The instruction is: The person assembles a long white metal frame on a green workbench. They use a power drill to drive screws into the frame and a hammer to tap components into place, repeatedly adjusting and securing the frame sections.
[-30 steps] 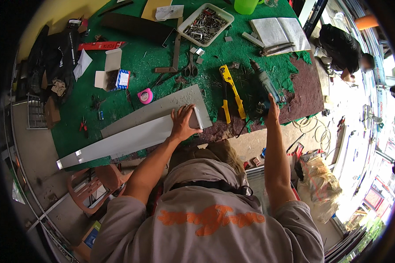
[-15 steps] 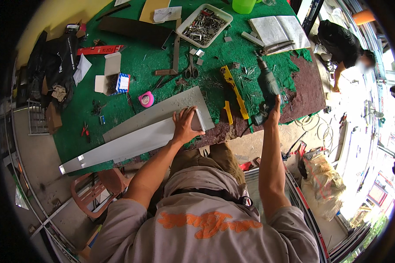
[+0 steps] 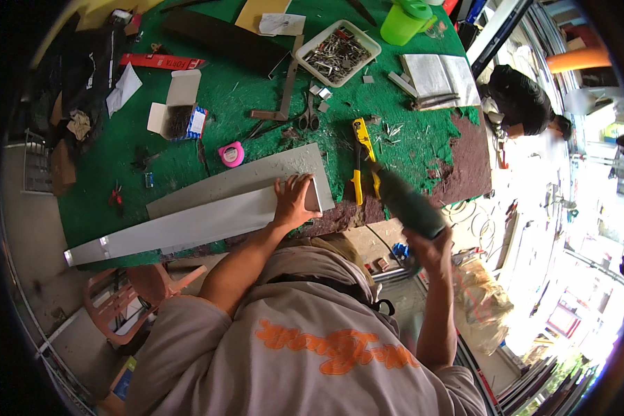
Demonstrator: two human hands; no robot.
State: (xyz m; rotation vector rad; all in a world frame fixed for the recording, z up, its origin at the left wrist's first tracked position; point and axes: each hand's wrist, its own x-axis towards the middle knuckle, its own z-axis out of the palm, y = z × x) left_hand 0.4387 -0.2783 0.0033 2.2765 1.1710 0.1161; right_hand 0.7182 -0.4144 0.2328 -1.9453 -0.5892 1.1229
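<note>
My left hand [image 3: 297, 202] grips the right end of a long white metal channel [image 3: 201, 218], thumb on the near side and fingers bent over the far edge. The channel lies along the table's near edge, on top of a flat grey sheet [image 3: 305, 163]. In my right hand [image 3: 433, 251] is a dark green power drill [image 3: 410, 206], blurred by motion and raised off the table. Its nose points up and left, close to a yellow-handled hand riveter [image 3: 362, 139] lying on the green cloth. The drill's body hides part of my right fingers.
The green-covered table [image 3: 243, 83] holds a tub of rivets [image 3: 336, 54], scissors [image 3: 308, 114], a pink tape measure [image 3: 231, 154], an opened small box [image 3: 187, 123], a notebook [image 3: 440, 80] and a green jug [image 3: 403, 22]. A brown chair [image 3: 121, 312] stands below left. Another person [image 3: 523, 100] bends down at right.
My right hand has brought the drill nearer to me, swinging its nose leftward from the table's right side. The left hand keeps its hold on the channel. The view has shifted slightly.
</note>
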